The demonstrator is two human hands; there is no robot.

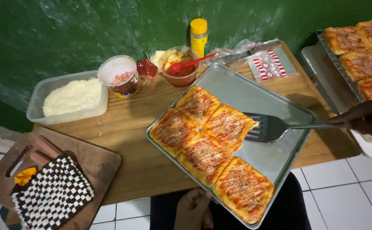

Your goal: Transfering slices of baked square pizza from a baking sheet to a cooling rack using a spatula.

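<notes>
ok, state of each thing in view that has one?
baking tray: half filled, five pizza slices
spatula: held by right hand, blade beside a slice
left hand: at tray's near edge
sauce bowl: part full, red spoon inside
cheese tub: open
yellow bottle: capped, upright

Counts on and around the table

Five pizza slices (211,149) lay on one tray (275,162), four more slices (360,51) on one rack (334,55); there was one spatula (271,127), one cheese tub (73,98), one can (120,76), one sauce bowl (181,68), one yellow bottle (199,36), two sausages (43,151).
</notes>
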